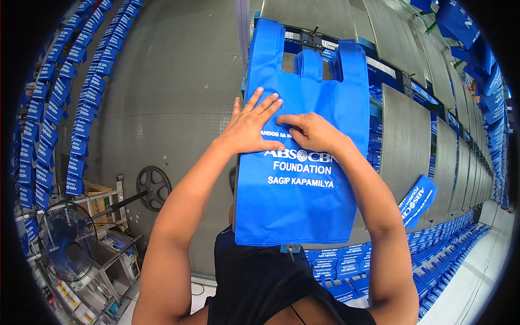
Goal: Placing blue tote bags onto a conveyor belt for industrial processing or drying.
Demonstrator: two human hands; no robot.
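A blue fabric shopping bag (pixel 292 216) with white print lies flat in front of me, its handle cut-outs at the far end. It looks like the top of a stack, as several layered handles (pixel 346 62) show there. My left hand (pixel 252 124) rests on the bag's left part, palm down, fingers spread. Just right of it, my right hand (pixel 314 131) touches the bag with the index finger stretched toward the left hand. The other fingers of that hand are curled, and nothing shows in its grasp. Neither hand lifts the bag.
Long strings of blue bags (pixel 89 103) hang at the left. Grey metal plates (pixel 406 141) stand in rows at the right, with another blue printed bag (pixel 418 201) by them. A black fan (pixel 67 241) and a handwheel (pixel 153 188) are at lower left. Bundled bags (pixel 346 265) lie below right.
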